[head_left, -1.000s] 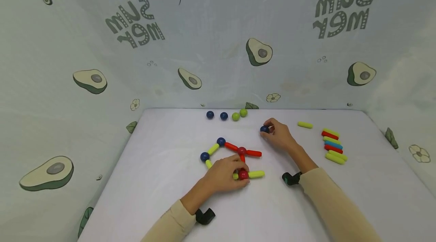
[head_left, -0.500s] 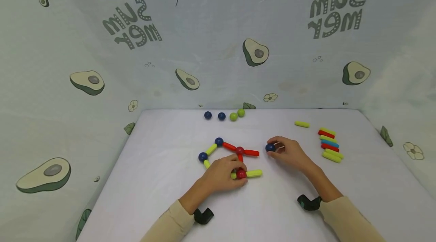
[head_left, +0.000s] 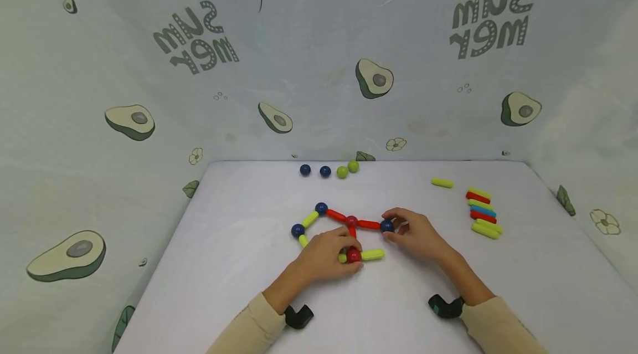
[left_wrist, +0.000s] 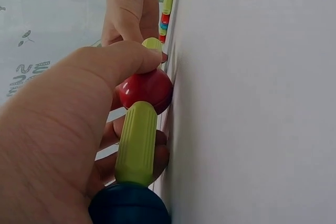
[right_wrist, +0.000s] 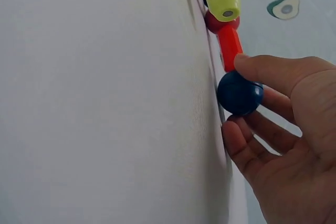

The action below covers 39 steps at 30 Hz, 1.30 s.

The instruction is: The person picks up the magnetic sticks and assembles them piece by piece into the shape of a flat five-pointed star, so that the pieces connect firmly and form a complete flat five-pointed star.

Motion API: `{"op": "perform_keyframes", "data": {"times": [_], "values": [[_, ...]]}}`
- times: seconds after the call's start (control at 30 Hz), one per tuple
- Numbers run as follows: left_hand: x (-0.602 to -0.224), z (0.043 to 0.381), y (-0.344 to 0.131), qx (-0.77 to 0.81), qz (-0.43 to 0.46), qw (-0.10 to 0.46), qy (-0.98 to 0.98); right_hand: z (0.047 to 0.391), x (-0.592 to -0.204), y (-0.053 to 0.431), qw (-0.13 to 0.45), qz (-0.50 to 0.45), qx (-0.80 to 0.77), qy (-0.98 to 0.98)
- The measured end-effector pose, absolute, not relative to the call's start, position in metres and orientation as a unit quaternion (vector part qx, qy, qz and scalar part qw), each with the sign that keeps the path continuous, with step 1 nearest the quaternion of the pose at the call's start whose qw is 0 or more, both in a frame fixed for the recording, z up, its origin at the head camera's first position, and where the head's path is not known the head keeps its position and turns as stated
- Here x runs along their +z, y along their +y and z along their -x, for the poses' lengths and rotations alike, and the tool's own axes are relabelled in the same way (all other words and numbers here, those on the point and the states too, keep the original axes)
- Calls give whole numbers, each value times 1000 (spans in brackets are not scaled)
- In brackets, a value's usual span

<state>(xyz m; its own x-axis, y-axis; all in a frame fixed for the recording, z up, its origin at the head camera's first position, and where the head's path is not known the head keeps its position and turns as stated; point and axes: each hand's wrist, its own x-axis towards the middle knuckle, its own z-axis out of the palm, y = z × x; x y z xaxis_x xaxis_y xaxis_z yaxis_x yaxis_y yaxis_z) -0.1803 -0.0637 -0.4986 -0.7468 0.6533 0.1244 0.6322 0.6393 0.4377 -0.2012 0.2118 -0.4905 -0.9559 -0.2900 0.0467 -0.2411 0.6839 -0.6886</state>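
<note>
Magnetic sticks and balls make a joined shape on the white table [head_left: 239, 287]. My left hand [head_left: 324, 254] pinches its near red ball [left_wrist: 147, 88], thumb on top. From that ball a yellow-green stick [head_left: 372, 255] points right, while another [left_wrist: 135, 145] runs back to a dark blue ball [left_wrist: 128, 205] that the hand hides in the head view. My right hand [head_left: 417, 236] holds a blue ball [right_wrist: 240, 94] between thumb and fingers, against the end of a red stick [right_wrist: 229, 48]. That stick leads to the far red ball [head_left: 351, 222]; two blue balls [head_left: 321, 208] mark the shape's left side.
Two loose blue balls [head_left: 325, 172] and two green balls [head_left: 341, 172] lie along the table's far edge. Right of the right hand several coloured sticks [head_left: 482, 211] lie side by side, with one yellow-green stick [head_left: 442, 183] apart. A printed cloth [head_left: 319, 66] hangs behind.
My right hand has brought the blue ball toward me, then left to the end of the red stick, where it now meets the shape. The left hand keeps its grip on the red ball.
</note>
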Motion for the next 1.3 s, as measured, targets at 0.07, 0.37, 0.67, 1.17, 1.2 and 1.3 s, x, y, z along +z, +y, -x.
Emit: {"op": "perform_keyframes", "data": {"times": [0.07, 0.37, 0.67, 1.17, 1.2, 1.3], "values": [[-497, 179, -63, 224, -355, 21, 907, 199, -491, 213, 35, 145, -370, 917], [-490, 173, -48, 206, -340, -16, 917, 191, -492, 217, 27, 172, -383, 907], [-498, 167, -37, 213, -318, -40, 923, 194, -506, 221, 29, 160, -406, 899], [-504, 167, -35, 235, -274, -81, 929, 193, -512, 225, 38, 220, -433, 873], [-504, 167, -35, 238, -272, -83, 929, 193, -512, 225, 38, 222, -433, 873], [-503, 167, -35, 246, -265, -91, 928, 192, -511, 224, 38, 228, -432, 872]]}}
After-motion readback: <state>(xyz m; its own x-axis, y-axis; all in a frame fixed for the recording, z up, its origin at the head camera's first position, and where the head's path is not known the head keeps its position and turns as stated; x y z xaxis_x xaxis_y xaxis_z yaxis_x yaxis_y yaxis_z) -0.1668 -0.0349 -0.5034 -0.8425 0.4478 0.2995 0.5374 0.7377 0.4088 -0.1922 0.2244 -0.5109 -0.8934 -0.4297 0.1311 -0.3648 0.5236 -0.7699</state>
